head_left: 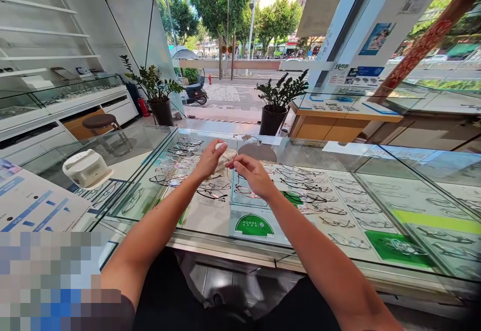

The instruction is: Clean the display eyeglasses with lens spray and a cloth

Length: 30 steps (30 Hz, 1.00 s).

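Note:
Above the glass display counter I hold up a pair of thin-rimmed eyeglasses. My left hand is closed at their left side, thumb up. Its other fingertips are partly hidden. My right hand pinches the lower part of the frame between thumb and fingers. Something pale shows behind the fingers, too unclear to name. Under the glass, rows of eyeglasses lie on both sides of my hands. A green semicircular label sits below my right hand.
A white box-shaped device stands on the counter at left, near a printed sheet. Beyond the counter are a stool, two potted plants and a wooden display case. A pixelated patch covers the lower left.

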{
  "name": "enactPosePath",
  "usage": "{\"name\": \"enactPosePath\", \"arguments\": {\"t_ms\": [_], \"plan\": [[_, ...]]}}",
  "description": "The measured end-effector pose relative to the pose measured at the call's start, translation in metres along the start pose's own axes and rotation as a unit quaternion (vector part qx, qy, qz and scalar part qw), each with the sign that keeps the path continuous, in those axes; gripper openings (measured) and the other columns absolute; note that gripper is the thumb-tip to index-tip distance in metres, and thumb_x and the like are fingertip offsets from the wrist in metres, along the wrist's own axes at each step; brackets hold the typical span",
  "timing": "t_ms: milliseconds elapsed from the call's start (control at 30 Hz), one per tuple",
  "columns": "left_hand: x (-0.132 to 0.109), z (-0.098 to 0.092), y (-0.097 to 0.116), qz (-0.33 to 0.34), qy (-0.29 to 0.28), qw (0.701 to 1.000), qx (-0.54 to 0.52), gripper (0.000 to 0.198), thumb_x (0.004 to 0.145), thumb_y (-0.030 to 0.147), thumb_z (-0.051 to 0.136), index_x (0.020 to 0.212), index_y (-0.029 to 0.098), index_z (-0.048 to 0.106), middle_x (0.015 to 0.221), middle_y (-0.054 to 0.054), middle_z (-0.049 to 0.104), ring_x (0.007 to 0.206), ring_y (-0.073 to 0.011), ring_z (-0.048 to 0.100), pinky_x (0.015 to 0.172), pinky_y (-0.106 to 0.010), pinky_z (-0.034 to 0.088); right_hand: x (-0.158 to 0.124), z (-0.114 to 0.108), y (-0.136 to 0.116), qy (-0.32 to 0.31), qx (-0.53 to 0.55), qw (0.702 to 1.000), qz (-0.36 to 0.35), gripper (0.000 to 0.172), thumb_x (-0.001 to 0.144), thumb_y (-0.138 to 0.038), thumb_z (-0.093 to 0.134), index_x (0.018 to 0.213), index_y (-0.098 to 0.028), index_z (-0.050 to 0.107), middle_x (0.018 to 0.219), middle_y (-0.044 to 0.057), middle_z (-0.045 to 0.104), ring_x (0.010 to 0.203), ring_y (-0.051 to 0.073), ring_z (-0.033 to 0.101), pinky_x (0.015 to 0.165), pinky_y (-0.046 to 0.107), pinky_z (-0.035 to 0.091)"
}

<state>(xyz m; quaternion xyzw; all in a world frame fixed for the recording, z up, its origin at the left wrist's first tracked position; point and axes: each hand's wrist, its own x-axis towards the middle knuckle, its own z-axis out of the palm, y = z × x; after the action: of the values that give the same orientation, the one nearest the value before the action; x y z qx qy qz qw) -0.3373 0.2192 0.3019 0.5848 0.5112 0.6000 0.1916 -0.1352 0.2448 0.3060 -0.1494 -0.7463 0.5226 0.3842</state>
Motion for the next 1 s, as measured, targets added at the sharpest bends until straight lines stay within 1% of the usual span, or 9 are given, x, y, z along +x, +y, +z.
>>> {"name": "enactPosePath", "arguments": {"t_ms": [67,233,367,533,633,700,833,933,1000], "plan": [[-0.001,0.000,0.001,0.012,-0.010,1.000,0.004,0.058,0.095,0.081,0.056,0.087,0.024,0.058,0.086,-0.001,0.059,0.084,-0.0215,0.054,0.083,-0.036,0.045,0.000,0.001,0.001,-0.001,0.002,1.000,0.002,0.050,0.097,-0.075,0.067,0.099,-0.026,0.076,0.106,0.005,0.080,0.104,0.024,0.070,0.095,0.040,0.055],[-0.003,0.000,0.002,0.040,0.008,0.999,0.024,0.056,0.099,0.078,0.051,0.089,0.024,0.058,0.087,-0.003,0.061,0.086,-0.0225,0.055,0.083,-0.037,0.044,-0.001,0.003,0.002,-0.009,0.018,1.000,0.000,0.049,0.097,-0.074,0.069,0.100,-0.026,0.077,0.107,0.005,0.080,0.103,0.024,0.069,0.095,0.041,0.054],[-0.006,-0.002,0.007,0.056,-0.001,0.993,0.106,0.057,0.099,0.080,0.051,0.094,0.023,0.061,0.096,-0.005,0.066,0.094,-0.0245,0.059,0.088,-0.039,0.045,0.001,-0.001,0.002,0.016,0.054,0.998,-0.001,0.048,0.095,-0.074,0.073,0.098,-0.027,0.076,0.107,0.005,0.080,0.105,0.024,0.070,0.096,0.040,0.053],[-0.012,-0.002,0.014,0.117,-0.045,0.973,0.195,0.052,0.101,0.073,0.052,0.093,0.023,0.064,0.094,-0.006,0.068,0.098,-0.0271,0.059,0.092,-0.044,0.042,0.005,-0.007,0.008,0.095,0.111,0.989,0.013,0.048,0.090,-0.075,0.078,0.099,-0.028,0.077,0.105,0.004,0.082,0.101,0.024,0.072,0.092,0.039,0.053],[-0.015,0.002,0.015,0.134,-0.087,0.964,0.212,0.048,0.102,0.068,0.052,0.093,0.023,0.065,0.091,-0.006,0.068,0.094,-0.0269,0.059,0.090,-0.044,0.041,0.006,-0.006,0.010,0.104,0.134,0.985,0.019,0.045,0.090,-0.073,0.079,0.099,-0.029,0.078,0.108,0.004,0.082,0.099,0.023,0.072,0.090,0.038,0.052],[-0.016,0.003,0.015,0.141,-0.095,0.960,0.222,0.046,0.102,0.066,0.051,0.094,0.023,0.065,0.091,-0.006,0.068,0.094,-0.0271,0.059,0.091,-0.044,0.041,0.006,-0.006,0.010,0.103,0.144,0.984,0.018,0.043,0.090,-0.072,0.080,0.098,-0.029,0.079,0.109,0.003,0.083,0.100,0.023,0.072,0.091,0.037,0.052],[-0.008,-0.008,0.005,0.134,-0.052,0.970,0.195,0.047,0.102,0.068,0.052,0.096,0.023,0.064,0.096,-0.006,0.068,0.096,-0.0264,0.060,0.092,-0.042,0.044,0.007,-0.007,0.010,0.117,0.154,0.981,0.025,0.044,0.089,-0.071,0.081,0.100,-0.029,0.080,0.108,0.004,0.083,0.099,0.022,0.071,0.090,0.037,0.052],[0.009,-0.036,-0.010,0.096,0.015,0.983,0.159,0.045,0.103,0.066,0.052,0.095,0.023,0.061,0.097,-0.005,0.067,0.094,-0.0241,0.059,0.088,-0.038,0.045,0.008,-0.010,0.011,0.133,0.161,0.977,0.032,0.045,0.088,-0.072,0.082,0.100,-0.029,0.080,0.108,0.004,0.083,0.099,0.022,0.070,0.091,0.038,0.052],[0.022,-0.061,-0.024,0.059,0.073,0.984,0.154,0.036,0.102,0.058,0.056,0.097,0.023,0.060,0.092,-0.003,0.064,0.089,-0.0224,0.058,0.085,-0.036,0.044,0.008,-0.011,0.013,0.138,0.159,0.977,0.030,0.043,0.089,-0.070,0.081,0.100,-0.029,0.080,0.110,0.004,0.083,0.101,0.023,0.070,0.094,0.039,0.052]]}}
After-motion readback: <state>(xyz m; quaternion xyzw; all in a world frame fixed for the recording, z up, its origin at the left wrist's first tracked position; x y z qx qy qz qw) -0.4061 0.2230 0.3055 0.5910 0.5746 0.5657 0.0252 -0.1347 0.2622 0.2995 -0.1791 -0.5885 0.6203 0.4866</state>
